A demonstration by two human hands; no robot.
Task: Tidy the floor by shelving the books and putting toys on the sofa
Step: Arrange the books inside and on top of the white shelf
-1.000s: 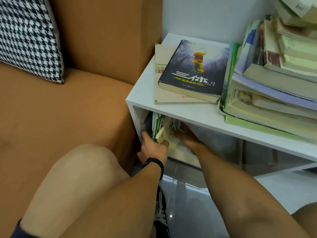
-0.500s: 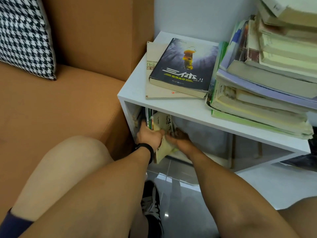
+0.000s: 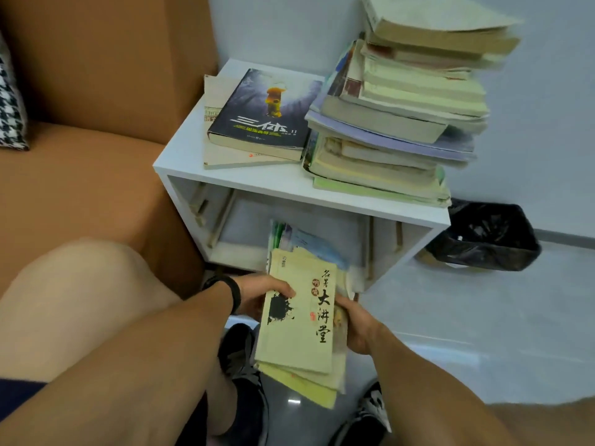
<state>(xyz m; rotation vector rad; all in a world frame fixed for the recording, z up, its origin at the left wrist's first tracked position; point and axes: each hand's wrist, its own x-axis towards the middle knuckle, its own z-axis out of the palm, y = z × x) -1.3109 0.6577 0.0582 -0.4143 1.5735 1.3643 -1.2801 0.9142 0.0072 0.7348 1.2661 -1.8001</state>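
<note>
- Both hands grip a small bundle of books (image 3: pixel 297 320) in front of the shelf opening — the left hand (image 3: pixel 257 296) curls over the bundle's left edge, thumb across the pale cover; the right hand (image 3: pixel 355 326) clasps the right edge, fingers tucked under.
- The top book of the bundle shows a cream cover with black brush lettering; further books fan out beneath it, their far ends reaching towards the lower compartment.
- A black wristband (image 3: pixel 230 289) circles the left wrist.
- The white shelf unit (image 3: pixel 180 162) stands just beside the orange sofa (image 3: pixel 80 175); whether the two touch cannot be told.
- On the unit's top a dark-covered book (image 3: pixel 257 111) lies on a pale one, next to a tall, leaning stack of books (image 3: pixel 402 123).
- A houndstooth cushion (image 3: pixel 11 107) rests on the sofa at far left.
- A bin lined with a black bag (image 3: pixel 486 239) sits on the floor to the right of the unit — near the wall.
- Dark shoes (image 3: pixel 241 352) show beneath the bundle.
</note>
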